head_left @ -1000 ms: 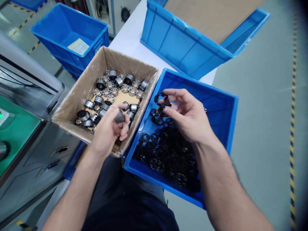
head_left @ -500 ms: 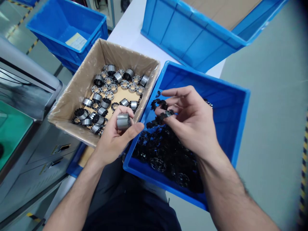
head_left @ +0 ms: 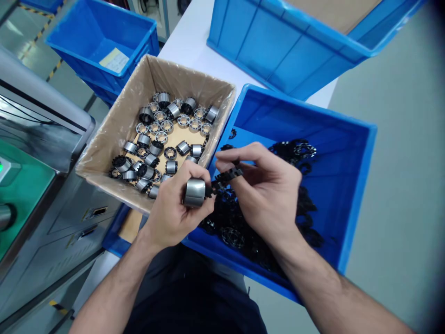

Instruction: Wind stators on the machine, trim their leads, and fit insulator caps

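Observation:
My left hand [head_left: 182,204] is closed around a silver metal motor core [head_left: 194,192], a short cylinder lying sideways with its right end toward my other hand. In my right hand [head_left: 266,185], thumb and fingers pinch a black toothed plastic ring [head_left: 227,177]. Its left edge is close to the core's right end; whether the two touch I cannot tell. Part of another dark piece shows behind my right fingers. Below my right hand, many black plastic rings [head_left: 232,236] lie heaped in a blue bin [head_left: 358,195].
Left of the blue bin stands a plastic-lined cardboard box [head_left: 104,125] with several metal cores [head_left: 167,126], some fitted with black rings. A larger blue crate [head_left: 264,51] sits behind on the white table [head_left: 187,41]. Another blue crate [head_left: 100,28] is at back left, near a green-topped machine [head_left: 28,199].
My right hand has moved down and left, bringing the black ring up to the core. My left hand has shifted right and slightly down, its fingers now tighter around the core.

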Motion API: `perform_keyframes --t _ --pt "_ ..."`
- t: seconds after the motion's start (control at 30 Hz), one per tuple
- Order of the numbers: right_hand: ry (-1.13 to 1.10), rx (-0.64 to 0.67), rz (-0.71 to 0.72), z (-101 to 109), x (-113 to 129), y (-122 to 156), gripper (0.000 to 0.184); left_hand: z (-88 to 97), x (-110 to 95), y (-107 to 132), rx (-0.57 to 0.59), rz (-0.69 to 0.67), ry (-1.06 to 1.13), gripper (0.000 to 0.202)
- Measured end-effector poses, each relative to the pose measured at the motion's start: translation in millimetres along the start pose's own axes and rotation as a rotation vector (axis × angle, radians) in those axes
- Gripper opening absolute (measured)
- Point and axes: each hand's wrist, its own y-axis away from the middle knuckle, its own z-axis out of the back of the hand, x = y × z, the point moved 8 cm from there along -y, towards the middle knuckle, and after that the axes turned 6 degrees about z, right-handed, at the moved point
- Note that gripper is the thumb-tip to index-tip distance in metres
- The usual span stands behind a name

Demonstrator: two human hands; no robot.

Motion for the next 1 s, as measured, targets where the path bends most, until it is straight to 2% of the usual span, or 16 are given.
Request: perform_keyframes --t 0.1,0.17,0.27,0.37,0.47,0.57,0.67,0.73,0.8,0.87,0.93,1.0 --pt "-0.109 0.103 -0.022 -9 -4 0 0.014 5.6 7 -1 -0.007 0.075 0.115 0.026" --pt "0.010 0.140 0.055 -9 2 -2 0.018 8.1 10 -1 -0.003 0.109 0.194 0.028" --pt "0.163 0.104 0.052 -2 1 -5 0.017 5.1 6 -1 0.044 0.065 0.155 0.029" --pt "0.087 0.092 -0.075 -2 -10 -4 0.008 2.2 2 -1 0.065 0.012 0.083 0.029" --pt "0.163 0.045 0.011 0 -2 -3 0.015 5.2 4 -2 0.031 0.019 0.071 0.023" --pt "0.262 0.061 0.081 1 6 -2 0.025 5.8 5 -4 0.033 -0.004 0.095 0.024" --pt "0.377 0.083 0.123 2 9 -5 0.031 3.0 6 -5 0.040 0.004 0.083 0.031" --pt "0.414 0.090 0.087 5 4 -9 0.027 -3.1 7 -5 0.089 0.019 0.048 0.034" --pt "0.340 0.102 -0.042 6 -9 -11 0.013 -7.5 8 -4 0.130 0.033 0.039 0.035" --pt "0.230 0.102 -0.150 5 -21 -11 0.006 -6.3 8 -4 0.122 0.033 0.076 0.035" --pt "0.134 0.095 -0.169 4 -24 -11 0.007 -1.1 8 -5 0.081 0.033 0.138 0.035" --pt "0.049 0.136 -0.114 -1 -21 -10 0.011 4.1 10 -6 0.043 0.050 0.198 0.034"
